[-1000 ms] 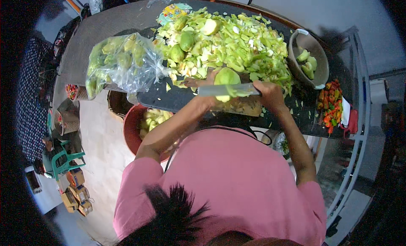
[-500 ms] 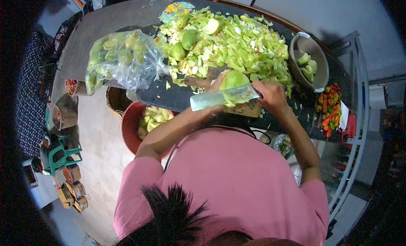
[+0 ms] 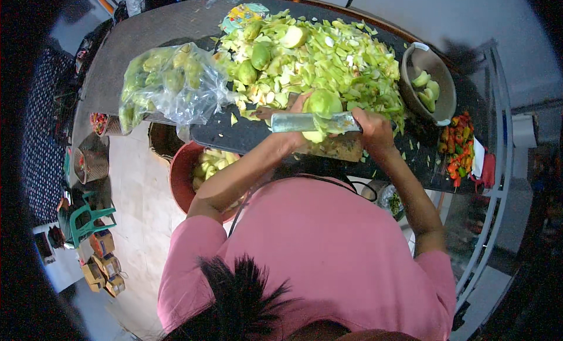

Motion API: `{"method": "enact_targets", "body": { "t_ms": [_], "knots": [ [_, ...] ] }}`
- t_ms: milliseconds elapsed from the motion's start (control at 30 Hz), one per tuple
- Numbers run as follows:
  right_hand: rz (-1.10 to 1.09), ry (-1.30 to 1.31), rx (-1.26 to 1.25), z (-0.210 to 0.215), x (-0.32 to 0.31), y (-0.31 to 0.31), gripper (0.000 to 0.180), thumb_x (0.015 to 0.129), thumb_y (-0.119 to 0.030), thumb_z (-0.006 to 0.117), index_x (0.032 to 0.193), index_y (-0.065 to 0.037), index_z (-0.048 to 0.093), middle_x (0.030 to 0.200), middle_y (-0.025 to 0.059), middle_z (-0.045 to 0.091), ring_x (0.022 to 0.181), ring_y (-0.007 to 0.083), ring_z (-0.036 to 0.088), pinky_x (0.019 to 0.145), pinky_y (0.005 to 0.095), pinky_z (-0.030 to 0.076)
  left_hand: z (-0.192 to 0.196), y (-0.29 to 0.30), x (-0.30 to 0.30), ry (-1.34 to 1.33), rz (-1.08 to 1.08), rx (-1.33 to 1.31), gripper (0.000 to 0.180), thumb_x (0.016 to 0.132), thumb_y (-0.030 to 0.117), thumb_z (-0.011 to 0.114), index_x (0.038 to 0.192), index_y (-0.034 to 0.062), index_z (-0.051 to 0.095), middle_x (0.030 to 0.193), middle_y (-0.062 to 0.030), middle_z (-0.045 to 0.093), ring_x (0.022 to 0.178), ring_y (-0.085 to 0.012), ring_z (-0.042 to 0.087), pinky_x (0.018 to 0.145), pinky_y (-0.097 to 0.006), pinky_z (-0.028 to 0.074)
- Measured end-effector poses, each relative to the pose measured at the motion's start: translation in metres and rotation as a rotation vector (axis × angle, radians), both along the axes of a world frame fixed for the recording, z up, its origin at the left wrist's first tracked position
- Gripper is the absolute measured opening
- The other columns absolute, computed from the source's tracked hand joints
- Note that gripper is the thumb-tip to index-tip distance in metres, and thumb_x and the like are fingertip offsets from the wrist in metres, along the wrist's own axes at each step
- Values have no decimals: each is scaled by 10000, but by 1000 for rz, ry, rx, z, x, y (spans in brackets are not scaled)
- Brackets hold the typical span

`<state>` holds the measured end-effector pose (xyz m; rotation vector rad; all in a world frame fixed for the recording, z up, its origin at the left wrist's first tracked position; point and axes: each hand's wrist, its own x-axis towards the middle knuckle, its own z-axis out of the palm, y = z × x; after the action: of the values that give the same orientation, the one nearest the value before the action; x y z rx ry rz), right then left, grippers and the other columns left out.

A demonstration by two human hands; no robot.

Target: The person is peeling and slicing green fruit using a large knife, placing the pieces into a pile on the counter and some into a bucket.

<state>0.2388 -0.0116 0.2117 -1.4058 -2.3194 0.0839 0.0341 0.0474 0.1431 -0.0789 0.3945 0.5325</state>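
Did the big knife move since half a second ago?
Yes: the big knife swung its free end up the picture, judged against the brown board.

L arm [image 3: 246, 174] & R arm [image 3: 417, 197] bent fwd, L grip [image 3: 299, 103] part. hidden, R grip [image 3: 374, 128] curled tight.

Bright light is falling on the peelings [image 3: 358, 65] at twelve o'clock and shining off the knife [image 3: 290, 122]. The bag [image 3: 196, 100] at ten o'clock is showing glare. Fisheye distortion is bending the rail [image 3: 500, 191] at three o'clock; grainy blackness is swallowing both sides.
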Motion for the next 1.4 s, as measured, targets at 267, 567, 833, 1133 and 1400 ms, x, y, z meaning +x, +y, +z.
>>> {"method": "enact_targets", "body": {
  "t_ms": [267, 567, 833, 1133, 1400],
  "knots": [
    [-391, -219, -173, -54, 62, 16, 162, 780, -161, 622, 864, -63, 523, 702, 157, 588, 674, 347, 610, 562, 438, 463, 5, -6, -10, 73, -27, 156, 510, 871, 524, 384, 1135, 127, 564, 1008, -133, 632, 874, -351, 613, 780, -551, 482],
    [-199, -69, -167, -39, 46, 4, 231, 814, -229, 627, 951, -63, 545, 730, 174, 593, 685, 363, 593, 593, 444, 459, -6, -2, -3, 310, 30, 224, 523, 883, 546, 367, 1131, 133, 573, 1002, -105, 640, 848, -279, 629, 760, -450, 512],
    [18, 20, -178, 2, -14, 0, 340, 798, -353, 611, 897, -53, 487, 712, 168, 569, 694, 376, 577, 579, 456, 444, -4, -2, 13, 348, 101, 231, 477, 895, 512, 410, 1127, 122, 557, 989, -96, 625, 844, -262, 616, 757, -417, 510],
    [-89, -26, -151, -4, -6, 14, 254, 773, -241, 612, 911, -53, 512, 751, 173, 601, 725, 382, 593, 609, 466, 462, -6, -11, 8, 267, 124, 188, 421, 920, 460, 400, 1113, 118, 552, 916, -97, 641, 799, -252, 633, 714, -451, 518],
    [7, -11, -99, 17, -3, -8, 235, 707, -148, 654, 883, -67, 522, 739, 149, 600, 689, 358, 597, 595, 439, 464, -4, -3, 9, 346, -47, 129, 433, 878, 460, 490, 1117, 105, 553, 1004, -110, 627, 814, -252, 620, 710, -421, 515]
  ]
}}
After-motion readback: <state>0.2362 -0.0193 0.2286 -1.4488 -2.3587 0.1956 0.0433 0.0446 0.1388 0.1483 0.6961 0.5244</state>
